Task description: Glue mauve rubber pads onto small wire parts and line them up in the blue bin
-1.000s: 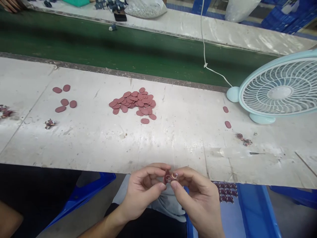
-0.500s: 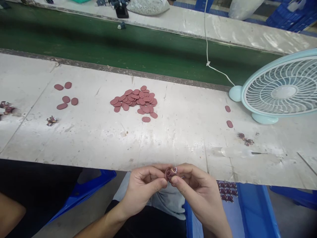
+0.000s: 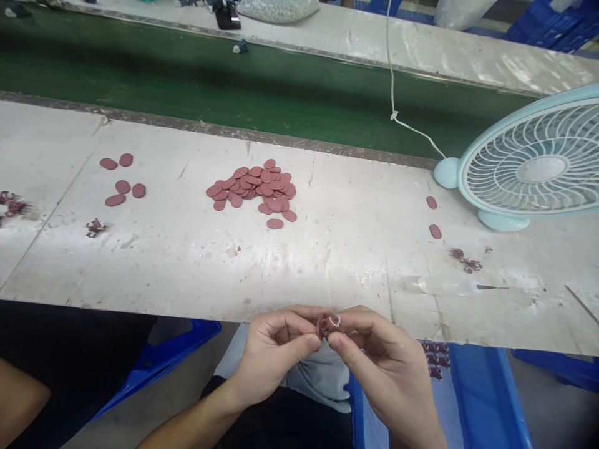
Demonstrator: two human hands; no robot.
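A small dark red figure point(image 3: 331, 323) with a pale band is held near the table's front edge. My left hand point(image 3: 281, 352) pinches its left side, where a reddish-brown disc-like part shows, between thumb and fingers. On the right side, my right hand point(image 3: 379, 355) grips the same figure with thumb and index finger. The fingers hide much of it. Beyond the hands, a pile of reddish-brown oval discs point(image 3: 255, 186) lies on the white table point(image 3: 196, 268).
A light blue fan point(image 3: 540, 168) stands at the right, near a clear bottle with a dark tip point(image 3: 449, 285). Several finished-looking figures point(image 3: 435, 358) lie in a blue crate point(image 3: 486, 399). A person's arm point(image 3: 21, 396) is at lower left. A green belt point(image 3: 187, 87) runs behind.
Both hands have shifted slightly right together with the figure, which stays pinched between them. The view has also moved a little.
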